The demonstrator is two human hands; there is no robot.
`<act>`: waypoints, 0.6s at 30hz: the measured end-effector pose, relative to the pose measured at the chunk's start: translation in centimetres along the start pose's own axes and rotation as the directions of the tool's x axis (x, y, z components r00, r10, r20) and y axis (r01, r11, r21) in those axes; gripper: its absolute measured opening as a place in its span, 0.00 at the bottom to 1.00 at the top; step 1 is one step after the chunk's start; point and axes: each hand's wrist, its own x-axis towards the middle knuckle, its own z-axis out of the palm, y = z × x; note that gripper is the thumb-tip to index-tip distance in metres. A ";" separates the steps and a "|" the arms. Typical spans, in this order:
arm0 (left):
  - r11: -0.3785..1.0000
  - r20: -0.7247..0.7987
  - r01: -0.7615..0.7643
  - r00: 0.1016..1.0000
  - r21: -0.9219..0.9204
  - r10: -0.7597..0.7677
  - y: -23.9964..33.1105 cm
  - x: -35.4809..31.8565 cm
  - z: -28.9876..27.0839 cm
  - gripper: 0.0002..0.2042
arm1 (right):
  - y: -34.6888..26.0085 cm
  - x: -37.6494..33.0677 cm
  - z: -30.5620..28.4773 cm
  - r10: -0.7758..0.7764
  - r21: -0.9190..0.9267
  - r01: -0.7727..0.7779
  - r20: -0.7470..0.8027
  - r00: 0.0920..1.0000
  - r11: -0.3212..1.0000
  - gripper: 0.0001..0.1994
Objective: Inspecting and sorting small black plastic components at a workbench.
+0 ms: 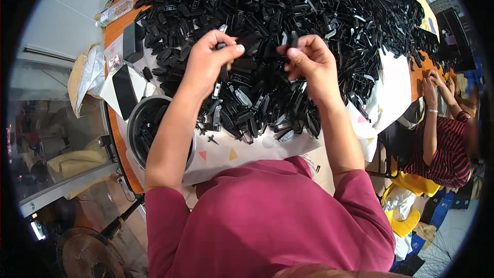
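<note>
A huge heap of small black plastic parts (288, 15) covers the table in front of me. My left hand (210, 57) is raised over the near edge of the heap, with its fingers pinched on a small black part (221, 46). My right hand (307, 57) is level with it, a short gap away, and grips another small black part (292, 40) between thumb and fingers. Both forearms come up from my dark red shirt at the bottom.
A round metal bowl (135, 123) holding black parts stands at the table's left edge. A dark phone (125, 91), a black box (133, 41) and a plastic bottle (114, 11) lie at the left. Another person (442, 139) in a striped top works at the right.
</note>
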 end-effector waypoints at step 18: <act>0.961 0.072 -0.095 0.990 -0.260 0.118 1.6 -4.4 2.7 0.15 | -2.0 -3.4 1.0 -0.425 -0.487 0.516 0.293 0.856 0.704 0.12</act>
